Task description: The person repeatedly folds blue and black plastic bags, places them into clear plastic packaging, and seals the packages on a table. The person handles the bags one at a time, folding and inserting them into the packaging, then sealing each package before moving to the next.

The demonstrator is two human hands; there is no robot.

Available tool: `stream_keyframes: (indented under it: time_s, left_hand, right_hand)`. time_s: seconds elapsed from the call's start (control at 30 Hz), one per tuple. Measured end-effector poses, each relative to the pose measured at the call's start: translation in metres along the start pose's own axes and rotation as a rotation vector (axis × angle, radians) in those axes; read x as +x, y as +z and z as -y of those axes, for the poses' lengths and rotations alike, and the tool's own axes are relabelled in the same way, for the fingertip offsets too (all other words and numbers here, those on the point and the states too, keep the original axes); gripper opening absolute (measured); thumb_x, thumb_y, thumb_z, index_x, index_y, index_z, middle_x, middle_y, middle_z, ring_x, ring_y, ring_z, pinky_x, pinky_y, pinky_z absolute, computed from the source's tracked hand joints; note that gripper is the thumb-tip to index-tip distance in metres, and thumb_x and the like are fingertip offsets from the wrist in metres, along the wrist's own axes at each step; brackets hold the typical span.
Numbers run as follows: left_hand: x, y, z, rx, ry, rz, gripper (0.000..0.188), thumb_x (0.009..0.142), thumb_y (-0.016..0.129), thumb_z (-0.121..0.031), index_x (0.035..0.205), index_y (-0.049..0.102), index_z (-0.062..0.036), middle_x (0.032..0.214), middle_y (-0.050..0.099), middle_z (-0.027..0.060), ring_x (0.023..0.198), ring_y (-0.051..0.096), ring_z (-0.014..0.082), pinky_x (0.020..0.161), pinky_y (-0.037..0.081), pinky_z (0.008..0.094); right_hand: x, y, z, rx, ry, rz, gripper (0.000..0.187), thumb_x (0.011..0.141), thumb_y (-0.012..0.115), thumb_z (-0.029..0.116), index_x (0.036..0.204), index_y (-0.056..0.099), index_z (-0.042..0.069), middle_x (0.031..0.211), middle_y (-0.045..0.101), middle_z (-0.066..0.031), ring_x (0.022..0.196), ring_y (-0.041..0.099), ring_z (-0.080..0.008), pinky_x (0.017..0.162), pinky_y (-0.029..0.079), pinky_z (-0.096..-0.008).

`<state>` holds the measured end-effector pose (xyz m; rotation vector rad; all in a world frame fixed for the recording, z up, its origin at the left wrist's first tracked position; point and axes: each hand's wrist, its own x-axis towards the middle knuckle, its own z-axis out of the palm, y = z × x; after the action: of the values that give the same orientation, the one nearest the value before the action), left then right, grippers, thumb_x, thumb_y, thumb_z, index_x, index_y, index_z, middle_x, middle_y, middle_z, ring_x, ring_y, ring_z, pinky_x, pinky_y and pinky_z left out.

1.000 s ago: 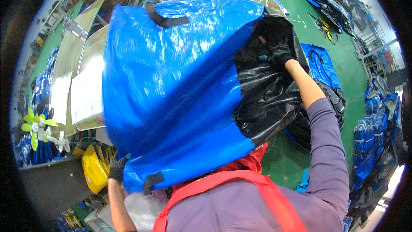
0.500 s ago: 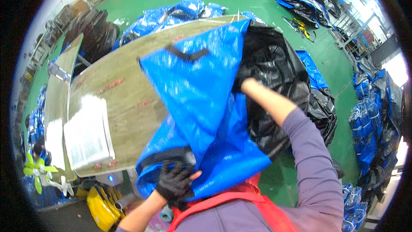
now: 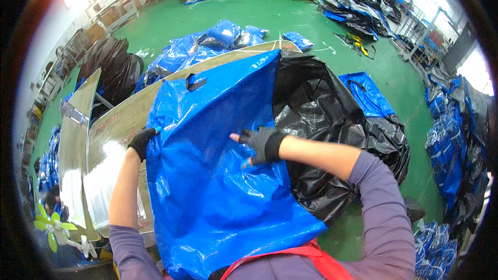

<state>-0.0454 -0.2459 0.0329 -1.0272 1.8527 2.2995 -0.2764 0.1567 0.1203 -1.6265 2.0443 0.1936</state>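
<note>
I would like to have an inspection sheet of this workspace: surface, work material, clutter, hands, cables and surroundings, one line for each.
Surface: table with a bright glare at its left, partly covered by the material.
Work material: blue sheet spread and creased, with a black strap near its far edge; black sheeting lies crumpled to its right.
Clutter: blue packages piled beyond the table; green-bladed fan at lower left.
Left hand: gloved, at the blue sheet's left edge; grip unclear.
Right hand: gloved, fingers spread over the blue sheet.
Cables: nothing seen.
Surroundings: green floor; blue bundles stacked at right.
</note>
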Motion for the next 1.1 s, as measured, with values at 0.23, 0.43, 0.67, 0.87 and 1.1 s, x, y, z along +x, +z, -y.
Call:
stream_keyframes:
  time_s: [0.23,0.43,0.67,0.87,1.1]
  left_hand:
    - [-0.041,-0.066,0.010,0.994,0.399,-1.076,0.050,0.088,0.057,-0.037,0.121,0.057,0.0001,0.114,0.063,0.0238,0.108,0.058,0.0404,0.093,0.045,0.0445]
    - [-0.054,0.168,0.022,1.305,0.887,-0.634,0.069,0.079,0.065,-0.026,0.138,0.039,-0.0027,0.136,0.045,0.0239,0.130,0.038,0.0392,0.110,0.027,0.0478]
    - [-0.106,0.389,0.109,1.230,1.170,0.422,0.062,0.083,0.057,-0.049,0.137,0.047,-0.0193,0.145,0.038,0.0182,0.135,0.033,0.0354,0.107,0.022,0.0609]
    - [-0.067,0.328,0.001,0.709,0.502,0.736,0.066,0.081,0.060,-0.053,0.138,0.047,-0.0204,0.143,0.039,0.0203,0.134,0.028,0.0471,0.105,0.017,0.0670]
    - [0.049,0.275,0.022,1.602,0.804,0.043,0.074,0.081,0.048,-0.066,0.143,0.039,-0.0253,0.151,0.028,0.0175,0.138,0.020,0.0464,0.107,0.008,0.0680]
  right_hand:
    - [-0.034,0.044,-0.150,-0.246,0.097,-0.446,0.076,0.087,0.050,0.054,0.143,0.035,0.004,0.146,0.032,-0.0250,0.136,0.028,-0.0397,0.115,0.017,-0.0431]
    - [0.008,0.044,-0.121,-0.205,0.175,-0.302,0.053,0.086,0.055,0.045,0.126,0.054,0.009,0.119,0.058,-0.0173,0.109,0.055,-0.0341,0.090,0.042,-0.0445]
    - [0.076,-0.002,-0.116,-0.317,0.159,-0.535,0.066,0.091,0.041,0.052,0.145,0.034,0.014,0.148,0.032,-0.0198,0.141,0.021,-0.0343,0.115,0.010,-0.0487]
    - [0.112,-0.038,-0.127,-0.423,0.215,-0.382,0.043,0.084,0.055,0.040,0.115,0.061,0.011,0.110,0.063,-0.0178,0.102,0.060,-0.0335,0.088,0.047,-0.0470]
    - [0.123,-0.112,-0.137,0.095,0.529,-0.352,0.059,0.072,0.067,0.053,0.111,0.067,0.009,0.119,0.063,-0.0160,0.107,0.062,-0.0328,0.090,0.048,-0.0419]
